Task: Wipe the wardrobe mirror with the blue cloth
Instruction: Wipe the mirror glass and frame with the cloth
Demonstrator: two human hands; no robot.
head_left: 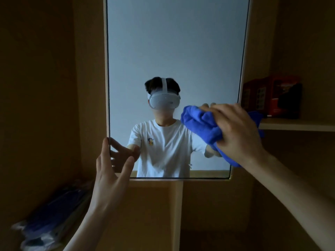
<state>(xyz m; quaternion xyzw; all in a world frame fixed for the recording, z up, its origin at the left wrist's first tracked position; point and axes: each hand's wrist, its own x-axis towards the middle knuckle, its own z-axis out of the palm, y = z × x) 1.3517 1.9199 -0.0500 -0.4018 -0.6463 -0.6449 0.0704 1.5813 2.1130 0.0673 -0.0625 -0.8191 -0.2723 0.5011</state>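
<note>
A tall wardrobe mirror [174, 42] in a pale wooden frame fills the middle of the view. My right hand [237, 129] grips a bunched blue cloth [201, 124] and presses it against the glass near the mirror's lower right edge. My left hand [110, 171] is at the mirror's lower left corner, thumb along the frame edge and fingers spread loosely in front of the glass; whether they touch it is unclear. The mirror reflects a person in a white T-shirt with a headset, and both hands.
A wooden shelf [297, 125] to the right of the mirror carries a red box [272, 96]. Plastic-wrapped dark blue items [49, 220] lie at the lower left. Wooden wardrobe panels [45, 87] surround the mirror.
</note>
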